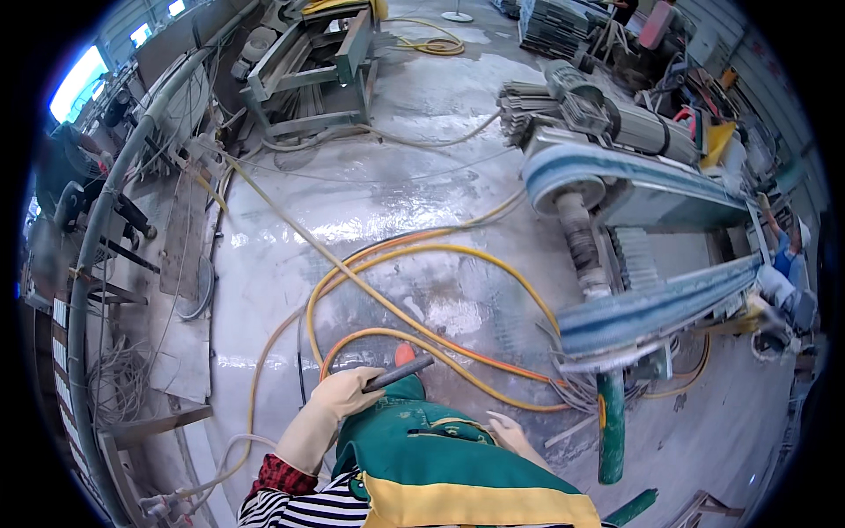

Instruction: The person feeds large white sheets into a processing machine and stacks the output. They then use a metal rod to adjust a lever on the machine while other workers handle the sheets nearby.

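My left hand (345,393), in a long cream rubber glove, is closed round a dark tube (400,372). The tube sticks out to the right, in front of my green apron (458,449). A yellow-orange hose (387,333) curves down close beside this hand; whether it joins the tube is hidden. Low at my right side hangs my right hand (508,431), its fingers loosely stretched with nothing seen in them. The apron covers part of that hand. An orange boot tip (404,354) shows just beyond the tube.
Yellow hoses (440,249) loop across the wet floor (290,194). A machine with blue-striped belts (656,308) stands at right, a green post (610,431) below it. A metal frame (308,75) is at far left. People work at left (66,167) and right (786,255).
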A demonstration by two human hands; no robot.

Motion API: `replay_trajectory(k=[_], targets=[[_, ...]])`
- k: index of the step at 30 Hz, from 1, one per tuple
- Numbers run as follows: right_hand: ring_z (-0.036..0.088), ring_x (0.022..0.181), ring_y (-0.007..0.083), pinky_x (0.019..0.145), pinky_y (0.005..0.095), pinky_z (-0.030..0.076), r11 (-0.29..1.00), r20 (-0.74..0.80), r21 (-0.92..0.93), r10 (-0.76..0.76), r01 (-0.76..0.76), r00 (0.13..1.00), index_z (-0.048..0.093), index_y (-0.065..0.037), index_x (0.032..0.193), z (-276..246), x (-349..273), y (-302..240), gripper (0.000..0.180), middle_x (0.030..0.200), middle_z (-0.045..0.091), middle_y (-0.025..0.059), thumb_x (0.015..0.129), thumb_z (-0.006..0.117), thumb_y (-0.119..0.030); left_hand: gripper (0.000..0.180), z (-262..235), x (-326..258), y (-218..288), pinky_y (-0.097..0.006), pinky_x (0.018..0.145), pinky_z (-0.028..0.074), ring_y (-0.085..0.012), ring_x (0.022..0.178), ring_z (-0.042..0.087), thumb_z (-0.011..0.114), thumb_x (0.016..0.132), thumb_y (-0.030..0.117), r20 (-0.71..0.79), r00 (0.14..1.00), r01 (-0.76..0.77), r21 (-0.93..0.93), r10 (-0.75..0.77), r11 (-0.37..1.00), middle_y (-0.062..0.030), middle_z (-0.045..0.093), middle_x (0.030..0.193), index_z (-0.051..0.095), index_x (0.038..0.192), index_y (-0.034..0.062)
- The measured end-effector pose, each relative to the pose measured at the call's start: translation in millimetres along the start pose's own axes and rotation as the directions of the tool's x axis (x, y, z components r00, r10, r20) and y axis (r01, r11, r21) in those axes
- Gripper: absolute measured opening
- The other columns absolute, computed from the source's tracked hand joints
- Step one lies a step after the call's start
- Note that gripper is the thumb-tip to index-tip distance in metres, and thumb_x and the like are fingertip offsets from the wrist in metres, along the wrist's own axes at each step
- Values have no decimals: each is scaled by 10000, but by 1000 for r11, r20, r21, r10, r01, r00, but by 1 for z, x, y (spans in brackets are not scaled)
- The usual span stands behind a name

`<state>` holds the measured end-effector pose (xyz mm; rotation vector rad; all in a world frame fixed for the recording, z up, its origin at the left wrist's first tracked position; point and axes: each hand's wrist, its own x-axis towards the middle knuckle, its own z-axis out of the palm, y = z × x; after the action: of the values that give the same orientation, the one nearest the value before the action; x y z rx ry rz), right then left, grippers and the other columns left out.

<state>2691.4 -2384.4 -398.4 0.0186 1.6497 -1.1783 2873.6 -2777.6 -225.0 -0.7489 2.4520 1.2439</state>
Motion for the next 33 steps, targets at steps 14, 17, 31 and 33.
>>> replay_trajectory(k=[14, 17, 31, 33], targets=[[720, 894, 217, 789, 379, 573, 864, -81, -504, -47, 0, 996, 633, -60, 1334, -54, 209, -121, 405, 1087, 743, 166, 987, 555, -255, 427, -195, 222, 20, -449, 781, 540, -363, 936, 681, 725, 875, 237, 163, 972, -212, 296, 169, 931, -151, 718, 1014, 653, 1294, 205], [721, 906, 218, 812, 380, 569, 817, 9, -576, 38, -26, 999, 662, -66, 1300, -43, 271, -247, 400, 1088, 746, 164, 968, 570, -268, 357, -207, 307, 4, -433, 751, 534, -345, 873, 686, 724, 870, 254, 46, 975, -219, 327, 215, 919, -152, 713, 933, 675, 1216, 176], [692, 874, 132, 751, 290, 558, 874, 42, -326, -367, 360, 929, 609, -80, 1376, -61, 594, -571, 403, 1120, 727, 89, 995, 604, -212, 254, -301, 415, -149, -391, 643, 496, -208, 706, 654, 764, 785, 240, -195, 728, 604, -270, -657, 749, -83, 670, 748, 700, 961, 67], [693, 888, 140, 751, 297, 563, 914, 81, -267, -296, 306, 952, 597, -79, 1388, -32, 577, -613, 413, 1139, 720, 94, 997, 612, -213, 215, -311, 425, -151, -371, 625, 479, -192, 671, 622, 751, 795, 207, -131, 701, 623, -366, -701, 691, -53, 637, 716, 690, 959, 82]])
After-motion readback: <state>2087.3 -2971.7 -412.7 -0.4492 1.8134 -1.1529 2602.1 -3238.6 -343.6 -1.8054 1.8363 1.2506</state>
